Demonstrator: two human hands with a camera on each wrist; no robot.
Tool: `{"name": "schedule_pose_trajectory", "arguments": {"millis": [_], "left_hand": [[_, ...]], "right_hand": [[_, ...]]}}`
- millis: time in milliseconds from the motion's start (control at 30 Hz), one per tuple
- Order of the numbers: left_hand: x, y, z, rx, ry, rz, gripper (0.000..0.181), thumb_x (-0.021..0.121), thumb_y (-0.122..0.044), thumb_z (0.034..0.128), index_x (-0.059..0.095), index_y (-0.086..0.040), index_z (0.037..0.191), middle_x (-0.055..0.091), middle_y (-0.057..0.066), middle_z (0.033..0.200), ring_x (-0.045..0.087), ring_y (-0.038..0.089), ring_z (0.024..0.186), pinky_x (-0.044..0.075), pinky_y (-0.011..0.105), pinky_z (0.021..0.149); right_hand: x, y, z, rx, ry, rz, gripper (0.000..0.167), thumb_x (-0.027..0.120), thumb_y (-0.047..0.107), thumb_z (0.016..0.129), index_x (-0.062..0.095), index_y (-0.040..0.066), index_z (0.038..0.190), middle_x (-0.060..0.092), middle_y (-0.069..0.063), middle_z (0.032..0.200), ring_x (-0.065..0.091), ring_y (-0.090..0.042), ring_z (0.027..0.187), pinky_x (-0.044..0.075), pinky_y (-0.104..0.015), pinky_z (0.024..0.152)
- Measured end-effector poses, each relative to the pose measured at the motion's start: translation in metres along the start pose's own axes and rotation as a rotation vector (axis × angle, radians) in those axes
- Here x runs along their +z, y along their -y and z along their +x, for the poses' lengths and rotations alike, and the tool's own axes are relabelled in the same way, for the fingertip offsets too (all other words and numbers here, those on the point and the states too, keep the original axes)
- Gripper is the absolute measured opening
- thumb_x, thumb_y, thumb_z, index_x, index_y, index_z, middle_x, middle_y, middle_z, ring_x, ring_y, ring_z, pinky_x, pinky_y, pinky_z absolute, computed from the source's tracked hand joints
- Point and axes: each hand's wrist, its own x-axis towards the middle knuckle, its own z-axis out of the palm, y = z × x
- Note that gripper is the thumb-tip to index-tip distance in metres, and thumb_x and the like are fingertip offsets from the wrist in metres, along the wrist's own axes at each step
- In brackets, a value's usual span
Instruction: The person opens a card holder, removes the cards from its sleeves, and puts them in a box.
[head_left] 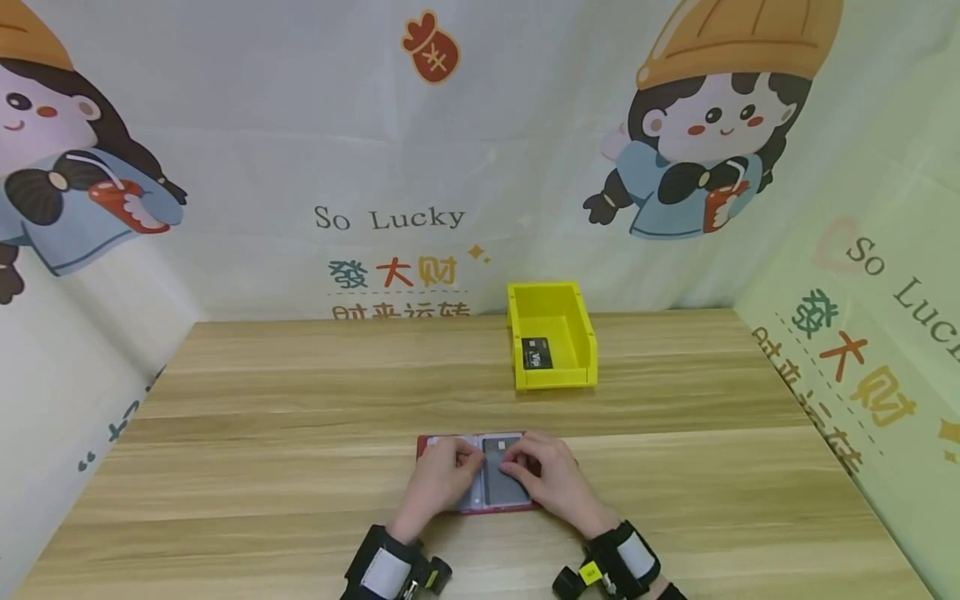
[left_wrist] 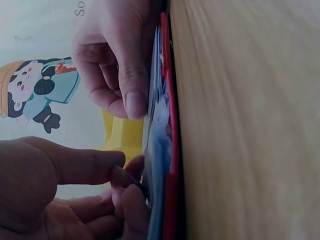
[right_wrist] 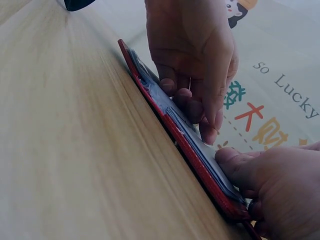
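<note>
A red card holder (head_left: 498, 510) lies spread out on the table, its clear plastic sleeves (right_wrist: 200, 150) stacked inside. The right-hand sleeve contains a dark grey card (head_left: 504, 487). My left hand (head_left: 444, 475) is over the middle of the holder, thumb and fingertips pinched together at the sleeve's inner edge; what lies between them is mostly hidden. On the other side, my right hand (head_left: 553, 479) holds the holder's right edge, its thumb (right_wrist: 230, 156) on top of the sleeve and its curled fingers at the rim.
A yellow bin (head_left: 557, 379) stands behind the holder, near the back of the table, with a black card (head_left: 536, 354) marked "Vip" inside. Wood-grain tabletop (head_left: 262, 467) surrounds the holder. Printed cloth (head_left: 390, 150) hangs at the back and both sides.
</note>
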Motion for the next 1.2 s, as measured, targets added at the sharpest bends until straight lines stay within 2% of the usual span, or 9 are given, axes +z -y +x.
{"name": "schedule_pose_trajectory", "arguments": {"millis": [133, 433, 600, 733, 967, 1100, 1200], "left_hand": [[0.0, -0.001, 0.0, -0.004, -0.034, 0.004, 0.015, 0.063, -0.009, 0.0915, 0.071, 0.001, 0.083, 0.054, -0.003, 0.065, 0.044, 0.007, 0.057, 0.032, 0.02, 0.052], [-0.002, -0.002, 0.0, 0.0, -0.002, 0.001, 0.022, 0.06, -0.006, 0.0928, 0.065, -0.001, 0.072, 0.04, -0.006, 0.06, 0.038, 0.007, 0.054, 0.025, 0.019, 0.051], [-0.003, 0.001, 0.0, 0.002, 0.007, -0.032, 0.019, 0.062, -0.006, 0.093, 0.07, 0.002, 0.077, 0.043, -0.005, 0.062, 0.041, 0.009, 0.057, 0.029, 0.021, 0.053], [-0.003, 0.004, 0.003, -0.021, 0.022, -0.052, 0.019, 0.063, -0.007, 0.0938, 0.073, 0.002, 0.08, 0.043, -0.004, 0.062, 0.041, 0.01, 0.057, 0.028, 0.021, 0.052], [-0.006, 0.005, 0.006, -0.054, 0.065, -0.065, 0.022, 0.056, -0.007, 0.0956, 0.075, 0.003, 0.093, 0.047, -0.001, 0.066, 0.042, 0.011, 0.059, 0.029, 0.021, 0.053], [-0.01, 0.004, 0.008, -0.065, 0.104, -0.067, 0.022, 0.055, -0.007, 0.0963, 0.075, 0.002, 0.09, 0.049, -0.001, 0.067, 0.04, 0.011, 0.059, 0.028, 0.021, 0.053], [-0.012, 0.001, 0.009, -0.061, 0.13, -0.047, 0.024, 0.055, -0.007, 0.0968, 0.072, 0.001, 0.081, 0.05, -0.003, 0.065, 0.039, 0.01, 0.056, 0.027, 0.021, 0.051]], "right_hand": [[-0.001, 0.0, 0.0, -0.001, 0.003, 0.004, 0.005, 0.076, 0.015, 0.09, 0.073, 0.011, 0.09, 0.057, 0.005, 0.077, 0.047, -0.001, 0.073, 0.039, -0.017, 0.065], [-0.001, 0.001, 0.0, 0.015, 0.017, 0.007, 0.007, 0.076, 0.017, 0.09, 0.073, 0.011, 0.09, 0.056, 0.006, 0.077, 0.047, -0.002, 0.073, 0.039, -0.017, 0.065], [-0.001, 0.001, 0.0, 0.004, 0.001, -0.016, 0.005, 0.077, 0.016, 0.089, 0.073, 0.012, 0.09, 0.058, 0.006, 0.079, 0.049, -0.004, 0.077, 0.04, -0.019, 0.068], [0.0, 0.002, 0.0, 0.008, -0.011, -0.047, 0.007, 0.079, 0.015, 0.087, 0.073, 0.015, 0.09, 0.058, 0.007, 0.081, 0.049, -0.006, 0.082, 0.041, -0.021, 0.073], [0.001, 0.001, 0.001, 0.017, -0.014, -0.066, 0.008, 0.079, 0.016, 0.086, 0.071, 0.017, 0.088, 0.056, 0.009, 0.079, 0.046, -0.004, 0.081, 0.039, -0.019, 0.07], [0.002, 0.002, 0.001, 0.006, -0.021, -0.07, 0.01, 0.08, 0.016, 0.086, 0.07, 0.017, 0.087, 0.054, 0.01, 0.078, 0.045, -0.003, 0.079, 0.038, -0.019, 0.069], [0.001, 0.003, 0.001, 0.013, -0.011, -0.071, 0.009, 0.079, 0.017, 0.087, 0.07, 0.017, 0.088, 0.054, 0.01, 0.079, 0.045, -0.003, 0.08, 0.038, -0.019, 0.07]]}}
